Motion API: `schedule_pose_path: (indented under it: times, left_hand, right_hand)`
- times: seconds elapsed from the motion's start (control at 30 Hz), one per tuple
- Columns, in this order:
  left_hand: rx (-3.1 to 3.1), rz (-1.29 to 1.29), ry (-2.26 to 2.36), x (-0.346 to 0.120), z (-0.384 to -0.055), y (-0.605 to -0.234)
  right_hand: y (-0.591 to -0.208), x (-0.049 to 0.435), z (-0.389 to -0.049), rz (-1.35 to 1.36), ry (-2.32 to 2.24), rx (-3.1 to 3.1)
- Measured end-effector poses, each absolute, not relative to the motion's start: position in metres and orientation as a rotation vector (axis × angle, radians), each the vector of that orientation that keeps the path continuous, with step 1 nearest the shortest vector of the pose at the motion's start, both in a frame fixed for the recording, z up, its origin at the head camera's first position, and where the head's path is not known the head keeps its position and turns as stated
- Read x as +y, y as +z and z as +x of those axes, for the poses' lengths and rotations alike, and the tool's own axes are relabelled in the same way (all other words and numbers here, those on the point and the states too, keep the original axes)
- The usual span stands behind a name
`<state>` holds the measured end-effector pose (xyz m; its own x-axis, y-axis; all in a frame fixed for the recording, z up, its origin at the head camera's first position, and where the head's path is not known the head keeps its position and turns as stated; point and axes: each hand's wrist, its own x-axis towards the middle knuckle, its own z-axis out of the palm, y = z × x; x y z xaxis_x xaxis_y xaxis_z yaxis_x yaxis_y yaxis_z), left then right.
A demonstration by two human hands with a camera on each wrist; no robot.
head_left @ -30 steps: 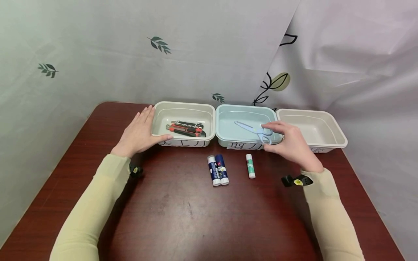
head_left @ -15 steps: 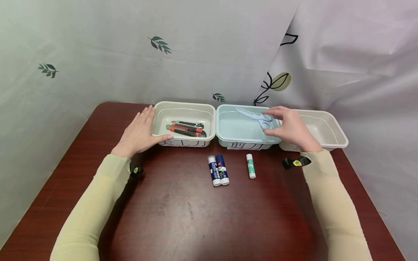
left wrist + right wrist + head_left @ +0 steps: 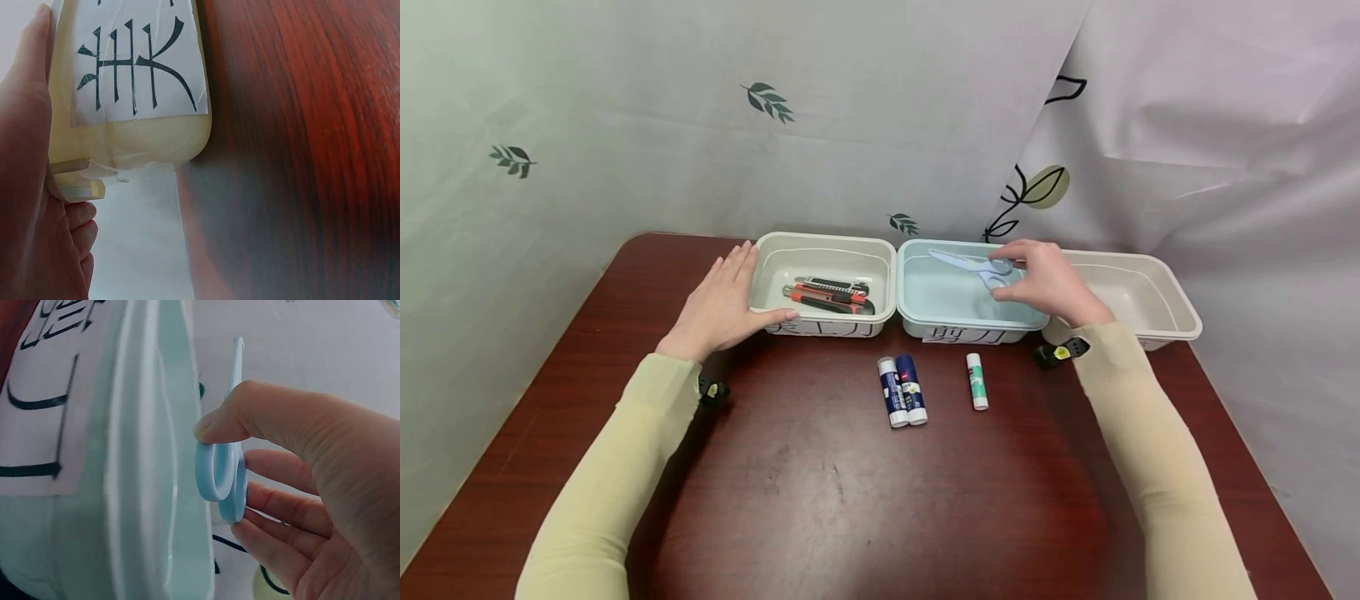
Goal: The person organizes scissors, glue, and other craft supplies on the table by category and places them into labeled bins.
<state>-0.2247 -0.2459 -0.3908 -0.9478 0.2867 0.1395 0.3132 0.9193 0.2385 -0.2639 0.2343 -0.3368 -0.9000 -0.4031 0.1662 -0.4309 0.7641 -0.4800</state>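
Observation:
Light blue scissors [image 3: 964,265] are pinched by their handle loops between the thumb and fingers of my right hand [image 3: 1051,279]. That hand is over the right part of the light blue bin [image 3: 936,322], blades pointing left. In the right wrist view the scissors [image 3: 230,481] hang above the bin's rim [image 3: 134,456]. My left hand [image 3: 715,304] rests with straight fingers against the left end of the beige bin [image 3: 883,287], its thumb along the front rim. Several utility knives [image 3: 831,297] lie inside that bin. The left wrist view shows its labelled front [image 3: 134,69] beside my left hand [image 3: 25,156].
Two blue glue sticks [image 3: 902,392] lie side by side on the dark red table [image 3: 820,500]. A smaller green-and-white glue stick [image 3: 977,382] lies to their right. Another beige bin [image 3: 1180,321] stands at the right end of the row, partly behind my right hand. A curtain [image 3: 625,150] hangs behind.
My right hand has carried the scissors away from the blue bin's front rim toward its back, then slightly left. My left hand and the glue sticks have stayed put.

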Motion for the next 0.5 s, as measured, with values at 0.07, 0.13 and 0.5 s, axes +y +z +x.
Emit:
schedule_pose_path:
  times: [0.07,0.13,0.5]
  left_hand:
    - [-2.978,-0.465,-0.398,-0.246,-0.225,-0.390]
    - [-2.976,-0.465,-0.398,-0.246,-0.225,-0.390]
    - [-2.983,-0.463,-0.403,-0.246,-0.225,-0.391]
  right_hand:
    - [-0.340,0.233,-0.267,0.709,0.784,-2.909]
    - [-0.343,0.232,-0.269,0.730,0.763,-2.915]
    - [-0.359,0.224,-0.276,0.747,0.781,-2.958]
